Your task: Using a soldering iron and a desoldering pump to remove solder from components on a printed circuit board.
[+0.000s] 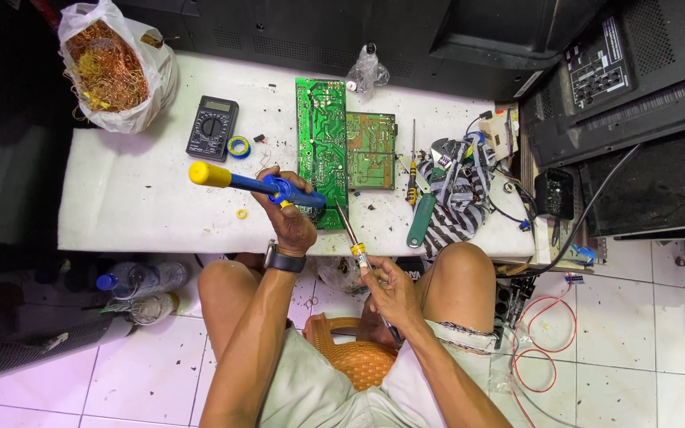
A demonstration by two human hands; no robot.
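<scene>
My left hand (pixel 285 212) grips a blue desoldering pump with a yellow plunger end (pixel 231 180), its tip resting at the lower edge of a long green circuit board (pixel 320 131). My right hand (pixel 388 287) holds a soldering iron (pixel 353 235) by its handle, the metal tip pointing up toward the same lower edge of the board. A smaller green board (pixel 371 149) lies against the long board's right side. Both boards lie flat on the white table (pixel 136 206).
A black multimeter (pixel 212 127) and a roll of tape (pixel 239 147) sit left of the boards. A bag of copper wire (pixel 112 67) stands at the far left corner. Screwdrivers (pixel 412 170), a striped cloth (pixel 457 194) and cables crowd the right. Plastic bottles (pixel 132 279) lie on the floor.
</scene>
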